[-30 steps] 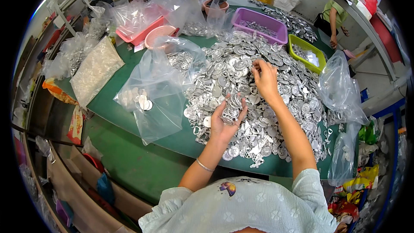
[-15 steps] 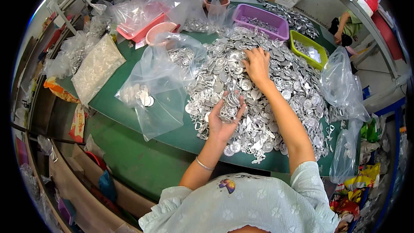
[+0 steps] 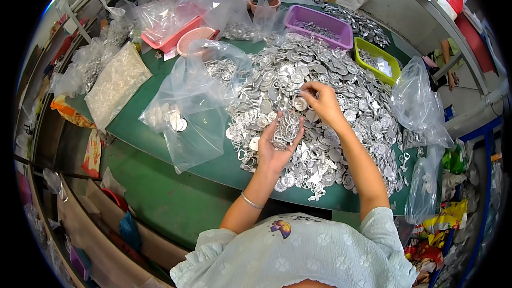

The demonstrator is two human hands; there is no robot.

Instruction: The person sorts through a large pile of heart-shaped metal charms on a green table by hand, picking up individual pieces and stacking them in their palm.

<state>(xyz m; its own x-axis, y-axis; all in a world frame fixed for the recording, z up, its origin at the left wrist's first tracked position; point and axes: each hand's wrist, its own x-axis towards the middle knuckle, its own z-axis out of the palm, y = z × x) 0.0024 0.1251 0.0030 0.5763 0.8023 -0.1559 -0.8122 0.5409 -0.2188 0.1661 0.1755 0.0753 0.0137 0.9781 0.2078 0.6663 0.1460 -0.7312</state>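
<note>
A large heap of small silver metal charms (image 3: 330,149), many of them round, flat or openwork, covers the middle of the green table. My left hand (image 3: 276,152) is palm up at the heap's near left side, its fingers curled around a handful of openwork round charms (image 3: 286,129). Just above and to the right of it, my right hand (image 3: 324,105) hovers over the heap with thumb and fingers drawn together. Whatever lies at its fingertips is too small to make out.
Behind the heap stand a purple basket (image 3: 342,36) and a lime-green tray (image 3: 394,74). Clear plastic bags (image 3: 205,146) lie left of the heap, another (image 3: 418,101) at its right. A pink tray (image 3: 176,37) sits at the back left. Another person's arm (image 3: 446,53) shows at far right.
My right hand has come back from farther up the heap toward my left hand, its fingers now pinched together. My left hand stays nearly in place with its handful.
</note>
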